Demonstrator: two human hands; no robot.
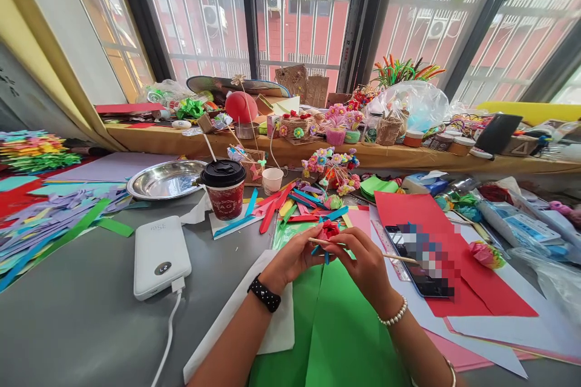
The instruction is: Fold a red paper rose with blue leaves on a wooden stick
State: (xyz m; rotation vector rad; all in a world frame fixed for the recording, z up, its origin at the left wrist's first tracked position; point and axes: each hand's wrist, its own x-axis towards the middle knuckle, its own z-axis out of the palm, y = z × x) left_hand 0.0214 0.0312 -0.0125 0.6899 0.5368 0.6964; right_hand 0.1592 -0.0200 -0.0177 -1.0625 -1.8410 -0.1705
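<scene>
My left hand (290,259) is closed around a small red paper flower (328,230) with blue strips poking out above and below it. A thin pale wooden stick (399,259) runs through the fingers of my right hand (363,261), its left end lying against the flower. My right fingertips also touch the flower's near side. Both hands are raised over green paper sheets (349,326), with a folded white tissue (276,326) beside my left wrist. Behind them lies a heap of red, blue and green paper strips (308,202).
On the left are a white power bank (162,257) with a cable, a lidded coffee cup (224,193) and a metal plate (167,178). A phone (403,248) lies on red paper (490,284) at right. Crafted flowers crowd the window ledge (190,142).
</scene>
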